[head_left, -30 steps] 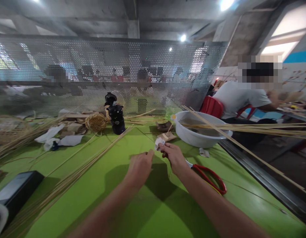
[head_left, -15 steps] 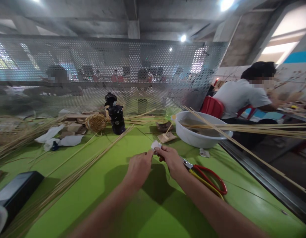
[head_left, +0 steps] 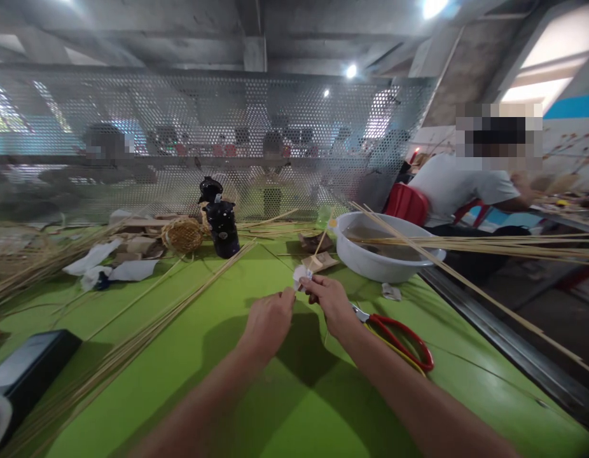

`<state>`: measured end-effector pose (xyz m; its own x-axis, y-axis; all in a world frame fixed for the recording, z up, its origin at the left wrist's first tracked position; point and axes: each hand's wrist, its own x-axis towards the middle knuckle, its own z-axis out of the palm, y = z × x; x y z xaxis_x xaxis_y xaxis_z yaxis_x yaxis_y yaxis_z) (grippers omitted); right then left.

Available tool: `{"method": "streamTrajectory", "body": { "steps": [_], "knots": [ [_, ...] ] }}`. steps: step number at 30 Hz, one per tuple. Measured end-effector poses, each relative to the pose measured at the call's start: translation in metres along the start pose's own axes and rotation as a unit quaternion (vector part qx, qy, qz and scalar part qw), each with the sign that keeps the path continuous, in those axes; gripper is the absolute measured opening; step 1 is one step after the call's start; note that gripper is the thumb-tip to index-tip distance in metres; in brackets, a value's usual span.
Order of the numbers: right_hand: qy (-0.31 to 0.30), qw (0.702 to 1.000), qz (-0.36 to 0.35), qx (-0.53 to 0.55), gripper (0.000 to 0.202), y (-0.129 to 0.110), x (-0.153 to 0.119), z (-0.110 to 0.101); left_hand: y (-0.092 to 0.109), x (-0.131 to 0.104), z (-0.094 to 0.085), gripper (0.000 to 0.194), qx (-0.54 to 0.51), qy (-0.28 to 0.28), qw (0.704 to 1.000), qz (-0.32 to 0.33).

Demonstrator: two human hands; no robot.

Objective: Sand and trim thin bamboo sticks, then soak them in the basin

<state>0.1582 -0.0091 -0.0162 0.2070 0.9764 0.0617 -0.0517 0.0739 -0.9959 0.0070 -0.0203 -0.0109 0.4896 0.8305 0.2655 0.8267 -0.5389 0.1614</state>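
A small white crumpled piece of paper (head_left: 301,273) is pinched above the table between the fingertips of both my hands. My left hand (head_left: 270,323) is closed at its lower left edge, the fingers curled under and partly hidden. From the right, my right hand (head_left: 333,304) grips the paper between thumb and fingers. Beside my right wrist lie scissors (head_left: 360,313) with one red and one yellow handle, the wrist covering part of the blades. Just beyond the paper, a brown paper scrap (head_left: 322,261) lies on the table with a thin pale strip (head_left: 319,243) over it.
A white basin (head_left: 385,261) of water at the right has long cane strips (head_left: 490,243) across it. A black bottle (head_left: 222,229) and a woven ball-like piece (head_left: 181,236) stand at back left. More strips (head_left: 180,299) cross the green table. A person (head_left: 457,191) sits at far right.
The white paper has turned a little in my fingers and shows more of its face. The view has shifted slightly; my hands stay in nearly the same place.
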Motion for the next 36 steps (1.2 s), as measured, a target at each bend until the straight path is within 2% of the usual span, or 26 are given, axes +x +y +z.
{"method": "streamTrajectory", "body": {
  "steps": [4,8,15,21,28,32,36],
  "knots": [
    [0.002,1.000,0.001,0.016,0.028,-0.0042,-0.0035,0.0016,0.0004,-0.0002,-0.0002,0.031,-0.023,0.009,1.000,-0.017],
    [-0.027,1.000,0.003,0.003,0.029,-0.0061,-0.0093,0.0056,-0.0011,-0.0007,-0.0005,0.030,-0.021,0.026,0.999,-0.019],
    [-0.007,1.000,0.001,0.002,0.029,-0.0033,-0.0045,0.0023,-0.0006,0.0001,-0.0007,0.032,-0.041,-0.006,0.999,-0.027],
    [-0.036,0.999,0.010,-0.005,0.030,0.0012,-0.0064,0.0042,-0.0019,0.0015,-0.0006,0.032,-0.026,0.011,0.999,-0.029],
    [0.001,1.000,0.013,0.027,0.029,0.0004,-0.0028,0.0028,-0.0002,0.0014,-0.0010,0.028,-0.026,-0.001,0.999,-0.023],
    [-0.046,0.999,0.011,-0.016,0.033,-0.0017,-0.0061,0.0042,-0.0009,0.0012,-0.0019,0.030,-0.023,0.004,0.999,-0.030],
    [-0.029,0.999,0.008,-0.042,0.037,-0.0016,-0.0041,0.0022,-0.0009,0.0020,-0.0024,0.032,-0.037,-0.012,0.999,-0.028]
  ]
}}
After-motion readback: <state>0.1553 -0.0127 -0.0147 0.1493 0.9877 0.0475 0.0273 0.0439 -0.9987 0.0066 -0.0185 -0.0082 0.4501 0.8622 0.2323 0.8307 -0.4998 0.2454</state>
